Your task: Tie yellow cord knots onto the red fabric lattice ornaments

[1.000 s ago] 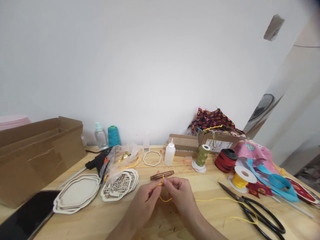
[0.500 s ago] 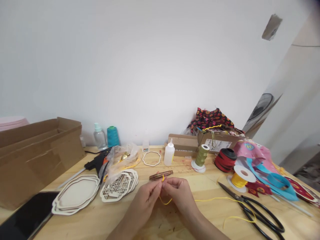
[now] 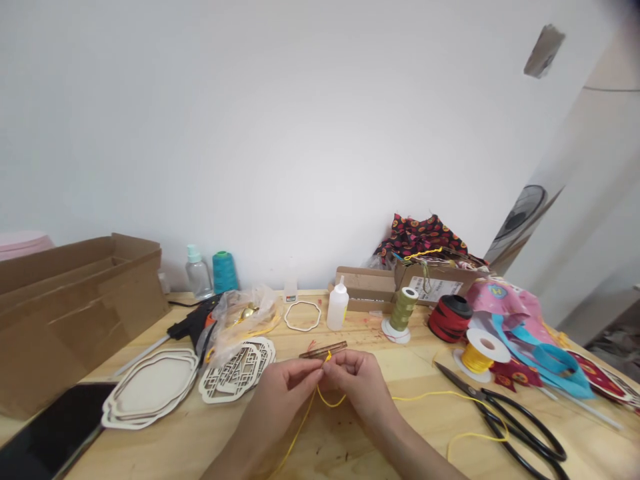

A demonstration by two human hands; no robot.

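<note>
Both hands meet at the middle of the table, over a knotted yellow cord (image 3: 331, 405). My left hand (image 3: 290, 395) pinches the cord between thumb and forefinger, and one strand runs from it down toward the front edge. My right hand (image 3: 357, 381) is closed on the cord close to its knot, with the fingertips nearly touching the left ones. Just beyond the fingers a pair of thin brown sticks (image 3: 325, 349) has the yellow knot looped at it. A cord length trails right to black-handled scissors (image 3: 520, 427). The exact grip is partly hidden by the fingers.
Wooden lattice plates (image 3: 235, 377), plain wooden plates (image 3: 153, 387) and a phone (image 3: 55, 427) lie left, near a cardboard box (image 3: 75, 320). Behind stand a white squeeze bottle (image 3: 337, 307) and a green thread spool (image 3: 404, 310). A yellow cord spool (image 3: 477, 357) stands right.
The left hand has shifted slightly left and down from the knot. A yellow strand now shows running from it toward the front edge. The sticks have tilted a little.
</note>
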